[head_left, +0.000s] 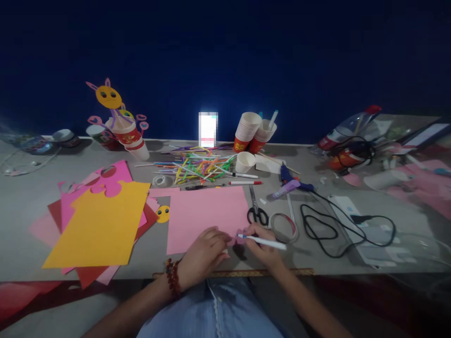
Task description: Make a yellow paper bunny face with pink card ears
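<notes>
In my right hand (262,246) is a white marker (269,242), held low with its blue end pointing left. That end meets a small pink paper piece (241,238) above the table's front edge. My left hand (207,251), with a beaded bracelet at the wrist, has its fingers closed at the left side of that piece; its exact outline is partly hidden by both hands. Beneath and behind the left hand lies a large pink paper sheet (207,211). Black-handled scissors (257,213) rest at the sheet's right edge, and a yellow smiley disc (163,214) at its left.
A yellow sheet (102,225) tops a pile of coloured paper at left. Pipe cleaners (202,166) lie behind the pink sheet, near stacked paper cups (247,129). A decorated cup (127,134) stands back left. At right are a tape roll (295,230), glue gun (289,176) and black cable (319,253).
</notes>
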`<state>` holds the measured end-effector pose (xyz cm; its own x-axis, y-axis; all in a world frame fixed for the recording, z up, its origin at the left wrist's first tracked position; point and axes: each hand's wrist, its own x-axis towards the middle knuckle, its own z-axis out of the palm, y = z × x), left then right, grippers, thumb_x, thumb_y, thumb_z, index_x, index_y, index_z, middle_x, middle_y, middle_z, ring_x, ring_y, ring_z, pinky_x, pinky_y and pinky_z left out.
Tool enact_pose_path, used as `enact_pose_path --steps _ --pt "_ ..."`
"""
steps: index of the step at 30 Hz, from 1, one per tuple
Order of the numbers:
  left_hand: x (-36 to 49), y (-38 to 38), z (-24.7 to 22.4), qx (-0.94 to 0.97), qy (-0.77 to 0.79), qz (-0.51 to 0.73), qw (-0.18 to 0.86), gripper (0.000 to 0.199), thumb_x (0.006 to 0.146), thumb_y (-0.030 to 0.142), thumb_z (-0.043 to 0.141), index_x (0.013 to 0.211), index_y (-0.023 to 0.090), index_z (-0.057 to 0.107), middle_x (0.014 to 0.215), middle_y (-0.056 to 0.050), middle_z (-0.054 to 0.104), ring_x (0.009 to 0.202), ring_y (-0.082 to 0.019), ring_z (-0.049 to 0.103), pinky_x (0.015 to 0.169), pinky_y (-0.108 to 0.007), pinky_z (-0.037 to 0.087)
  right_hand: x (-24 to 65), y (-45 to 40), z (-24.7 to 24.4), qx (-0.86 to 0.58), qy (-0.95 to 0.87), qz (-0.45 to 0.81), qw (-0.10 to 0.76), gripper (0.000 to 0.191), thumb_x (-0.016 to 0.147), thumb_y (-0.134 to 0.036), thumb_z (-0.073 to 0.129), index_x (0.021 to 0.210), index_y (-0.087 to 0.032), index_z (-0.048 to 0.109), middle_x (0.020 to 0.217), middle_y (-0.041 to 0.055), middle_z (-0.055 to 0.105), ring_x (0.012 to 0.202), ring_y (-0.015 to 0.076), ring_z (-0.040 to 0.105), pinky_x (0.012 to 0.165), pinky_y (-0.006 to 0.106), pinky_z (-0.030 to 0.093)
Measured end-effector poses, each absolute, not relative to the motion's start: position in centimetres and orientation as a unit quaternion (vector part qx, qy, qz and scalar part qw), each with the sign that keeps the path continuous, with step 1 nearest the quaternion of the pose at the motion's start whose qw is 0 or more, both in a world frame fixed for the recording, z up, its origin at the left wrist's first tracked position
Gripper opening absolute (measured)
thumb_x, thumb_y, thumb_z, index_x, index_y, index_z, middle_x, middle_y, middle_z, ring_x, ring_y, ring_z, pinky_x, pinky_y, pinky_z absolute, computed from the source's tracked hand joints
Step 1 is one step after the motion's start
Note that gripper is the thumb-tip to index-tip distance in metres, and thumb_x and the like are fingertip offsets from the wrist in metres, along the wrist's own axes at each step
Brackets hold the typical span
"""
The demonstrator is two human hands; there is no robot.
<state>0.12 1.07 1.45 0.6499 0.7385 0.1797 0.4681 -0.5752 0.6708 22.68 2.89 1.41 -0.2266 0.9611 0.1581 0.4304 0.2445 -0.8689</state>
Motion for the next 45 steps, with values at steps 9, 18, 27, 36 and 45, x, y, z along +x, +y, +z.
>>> enact_pose_path --steps 9,18,27,36,45 --pt "0.03 1.28 1.58 0.862 0.339 0.223 0.303 0.025 0.097 0.028 0.049 0.119 0.02 0.058 0.121 -0.007 0.067 0.117 -0.018 0.057 0.113 -0.045 0.035 22.17 3.0 1.64 -0.507 -0.712 0.349 0.337 0.016 0.081 -0.027 0.049 0.066 -0.021 0.051 0.056 -0.0044 0.047 0.053 0.0134 0.045 0.055 0.024 0.035" --pt "-0.01 1.19 1.31 0.862 0.337 0.23 0.301 0.029 0.097 0.029 0.048 0.124 0.02 0.055 0.123 -0.008 0.066 0.117 -0.019 0.057 0.113 -0.047 0.035 22.28 2.99 1.07 -0.492 -0.722 0.333 0.354 0.014 0.081 -0.025 0.05 0.067 -0.021 0.051 0.056 -0.0038 0.049 0.053 0.0132 0.046 0.054 0.024 0.036" --pt "0.02 1.13 1.19 0.855 0.344 0.23 0.312 0.026 0.098 0.03 0.048 0.121 0.02 0.056 0.123 -0.007 0.066 0.117 -0.019 0.056 0.114 -0.047 0.034 22.21 3.08 1.13 -0.494 -0.73 0.328 0.34 0.015 0.081 -0.025 0.05 0.067 -0.022 0.051 0.058 -0.0029 0.053 0.054 0.0138 0.05 0.054 0.024 0.037" --pt "-0.01 1.16 1.31 0.851 0.345 0.234 0.319 0.034 0.097 0.03 0.049 0.13 0.021 0.051 0.123 -0.007 0.066 0.117 -0.018 0.056 0.114 -0.046 0.034 22.14 3.06 1.4 -0.478 -0.736 0.326 0.351 0.014 0.079 -0.022 0.05 0.065 -0.022 0.05 0.056 -0.0036 0.052 0.051 0.0128 0.049 0.052 0.023 0.038" --pt "0.02 1.1 1.38 0.851 0.35 0.232 0.315 0.033 0.097 0.029 0.049 0.129 0.022 0.052 0.123 -0.006 0.066 0.118 -0.017 0.056 0.114 -0.045 0.035 22.15 3.01 1.48 -0.462 -0.739 0.333 0.36 0.013 0.077 -0.019 0.051 0.064 -0.022 0.05 0.057 -0.0029 0.057 0.052 0.0128 0.052 0.053 0.023 0.039"
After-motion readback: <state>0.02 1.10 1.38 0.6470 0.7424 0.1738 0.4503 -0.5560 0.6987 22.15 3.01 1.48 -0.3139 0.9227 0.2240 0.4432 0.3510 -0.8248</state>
